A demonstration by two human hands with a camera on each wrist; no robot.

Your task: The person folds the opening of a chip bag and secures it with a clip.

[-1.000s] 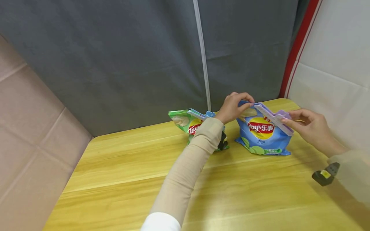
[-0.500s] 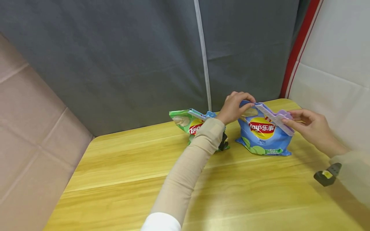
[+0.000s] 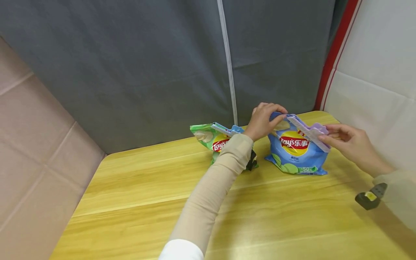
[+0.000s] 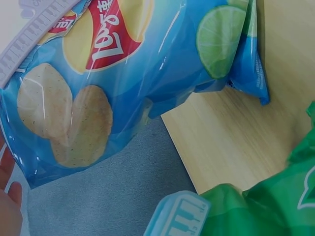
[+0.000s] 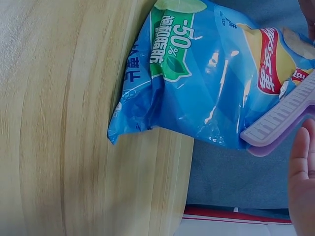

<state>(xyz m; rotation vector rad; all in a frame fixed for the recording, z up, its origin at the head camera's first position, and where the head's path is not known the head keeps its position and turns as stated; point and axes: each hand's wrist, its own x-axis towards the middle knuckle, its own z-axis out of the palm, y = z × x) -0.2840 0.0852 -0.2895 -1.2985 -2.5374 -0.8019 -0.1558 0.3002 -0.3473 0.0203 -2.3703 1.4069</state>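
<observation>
A blue bag of potato chips stands on the table, and a lilac bag clip with piano-key markings sits slanted across its folded upper right corner. My left hand pinches the bag's top left corner, just beside the clip's upper end. On the other side, my right hand pinches the clip's handle between thumb and fingers. In the left wrist view the clip lies along the bag's top edge. The right wrist view shows the clip's lower end reaching to the bag's side.
Left of the blue bag stands a green chip bag with a light blue clip on its top, partly hidden behind my left forearm. A grey curtain hangs along the back edge of the wooden table. A white panel rises at the right.
</observation>
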